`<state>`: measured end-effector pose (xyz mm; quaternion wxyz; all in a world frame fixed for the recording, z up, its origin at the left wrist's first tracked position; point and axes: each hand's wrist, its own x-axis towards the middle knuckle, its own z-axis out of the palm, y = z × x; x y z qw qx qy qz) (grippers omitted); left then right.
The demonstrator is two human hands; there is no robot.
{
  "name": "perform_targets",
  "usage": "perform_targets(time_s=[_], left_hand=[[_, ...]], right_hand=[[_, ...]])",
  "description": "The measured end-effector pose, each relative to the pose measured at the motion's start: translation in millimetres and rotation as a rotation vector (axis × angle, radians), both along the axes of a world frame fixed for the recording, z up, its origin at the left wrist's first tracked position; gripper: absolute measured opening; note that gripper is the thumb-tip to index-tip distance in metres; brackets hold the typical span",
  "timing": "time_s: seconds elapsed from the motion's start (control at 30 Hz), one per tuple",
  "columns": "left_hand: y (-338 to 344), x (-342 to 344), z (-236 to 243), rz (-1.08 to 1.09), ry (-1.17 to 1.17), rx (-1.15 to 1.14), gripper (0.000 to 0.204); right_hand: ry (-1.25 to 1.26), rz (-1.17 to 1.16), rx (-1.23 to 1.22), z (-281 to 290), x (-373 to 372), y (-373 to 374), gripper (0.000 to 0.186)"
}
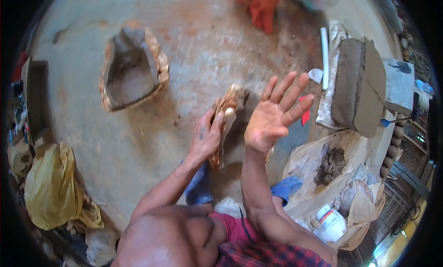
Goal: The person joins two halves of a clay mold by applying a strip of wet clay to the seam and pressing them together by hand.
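My left hand grips the edge of a rough-edged mould piece. That piece stands upright in front of me, with a ragged tan rim and a dark inside. Its right part is partly hidden behind my right arm. My right hand is raised, palm up and fingers spread, with nothing in it. Further left on the floor sits another hollow mould, ragged at the rim and grey-brown inside.
On the right, a large clay block stands beside a white tube, a white scraper-like piece and a grey block. Dark clay lies on a sheet. A yellow plastic bag is at left, blurred red cloth far off.
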<state>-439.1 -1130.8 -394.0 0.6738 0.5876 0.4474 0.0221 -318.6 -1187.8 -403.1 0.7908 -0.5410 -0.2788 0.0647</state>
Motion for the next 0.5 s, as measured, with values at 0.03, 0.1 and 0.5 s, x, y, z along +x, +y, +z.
perform_targets(time_s=[0.03,0.1,0.5], left_hand=[[-7,5,-5,0.032,-0.04,-0.047,0.046],[-12,9,-6,0.064,-0.054,-0.037,0.046],[4,5,-4,0.066,-0.019,-0.011,0.049]], right_hand=[[-0.017,0.033,-0.181,-22,0,-13,0.112],[-0.127,0.045,-0.247,-30,11,-3,0.11],[-0.05,0.065,0.019,25,15,17,0.102]])
